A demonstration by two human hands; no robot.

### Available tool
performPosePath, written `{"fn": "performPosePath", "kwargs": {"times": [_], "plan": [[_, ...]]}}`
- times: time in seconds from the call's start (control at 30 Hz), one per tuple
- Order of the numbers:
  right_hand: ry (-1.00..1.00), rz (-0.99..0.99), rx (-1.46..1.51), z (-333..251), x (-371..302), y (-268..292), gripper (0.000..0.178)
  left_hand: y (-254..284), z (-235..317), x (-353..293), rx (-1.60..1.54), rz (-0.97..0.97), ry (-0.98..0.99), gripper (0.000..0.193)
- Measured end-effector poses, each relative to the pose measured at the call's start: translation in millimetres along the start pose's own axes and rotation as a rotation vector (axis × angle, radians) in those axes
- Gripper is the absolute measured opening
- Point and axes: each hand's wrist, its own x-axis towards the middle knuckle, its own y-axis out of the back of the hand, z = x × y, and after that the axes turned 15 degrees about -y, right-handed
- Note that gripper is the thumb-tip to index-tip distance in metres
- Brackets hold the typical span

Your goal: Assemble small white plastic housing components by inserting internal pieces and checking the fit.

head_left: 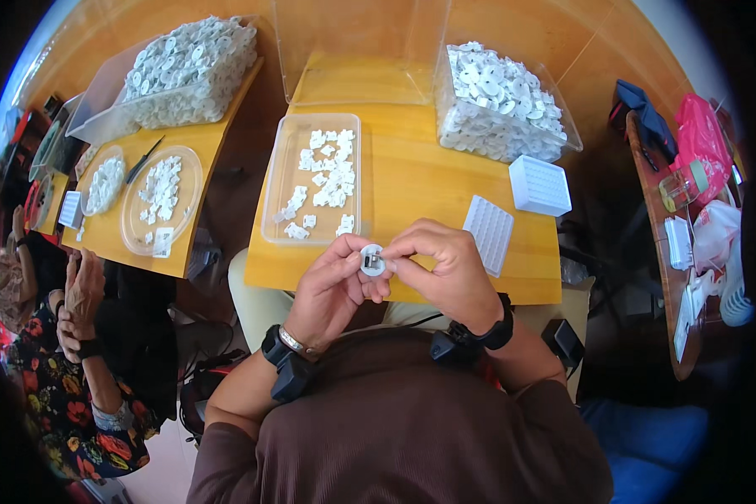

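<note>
Just past the near table edge, my left hand [329, 284] holds a small round white plastic part [373, 268] between thumb and fingers. A dark rectangular slot and a greyish piece show on the part's face. My right hand [447, 262] is pinched at the part's right edge; whatever lies between its fingertips is too small to make out. Beyond my left hand stands a shallow clear tray [290, 164], with many small white plastic pieces [338, 181] scattered in it.
At the back right, a clear bin [504, 139] is heaped with round white parts. White gridded trays [489, 233] and a white gridded block [541, 185] lie right. On the left table [214, 147] are another heaped bin [101, 113] and round trays. A person's hands [80, 294] are at far left.
</note>
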Motion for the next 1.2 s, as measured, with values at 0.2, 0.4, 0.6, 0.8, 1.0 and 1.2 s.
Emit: {"fn": "performPosePath", "kwargs": {"times": [0.2, 0.4, 0.6, 0.8, 1.0, 1.2], "plan": [[0.045, 0.078, -0.095, 2, -2, -1, 0.007, -2, -7, 0, 0.05, 0.007, 0.007, 0.021], [0.14, 0.112, -0.223, 3, -2, -3, 0.006, -7, -9, -1, 0.124, 0.061, 0.01, 0.019], [0.179, 0.046, -0.302, 7, 1, -3, 0.007, -11, -9, -3, 0.241, 0.118, 0.033, 0.017], [-0.067, -0.058, -0.155, 5, 5, -1, 0.005, -6, -9, -4, 0.261, 0.114, 0.042, 0.021], [-0.204, -0.084, 0.037, 12, 5, -3, 0.005, -3, -9, -5, 0.18, 0.079, -0.006, 0.019], [-0.164, -0.055, -0.019, 13, 5, -7, 0.006, -2, -14, -8, 0.18, 0.082, -0.024, 0.02]]}}
